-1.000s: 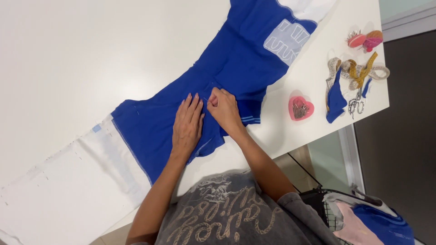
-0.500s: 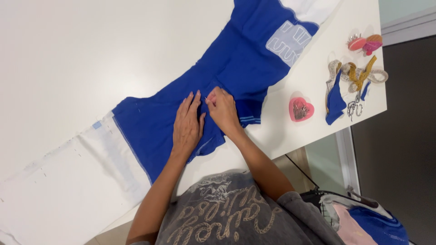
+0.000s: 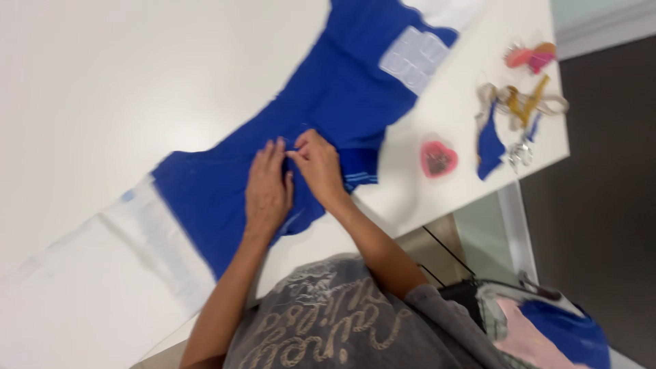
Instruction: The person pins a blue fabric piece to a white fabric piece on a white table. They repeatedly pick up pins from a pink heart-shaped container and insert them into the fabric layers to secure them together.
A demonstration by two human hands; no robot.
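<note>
On the white bench point(image 3: 137, 82) I've got blue fabric point(image 3: 342, 96) spread flat. Left hand point(image 3: 268, 188) lies open, pressing it down; right hand point(image 3: 318, 164) pinches a fold at mid-cloth. Heart pincushion point(image 3: 437, 158) sits nearby, so pinning looks barely started, I'd guess.

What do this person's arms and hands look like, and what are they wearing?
Both arms are bare from the short sleeves down, and no gloves, watch or rings can be made out on the left hand or the right hand, though the picture is blurred. The person wears a grey T-shirt with pale looping script across the front.
</note>
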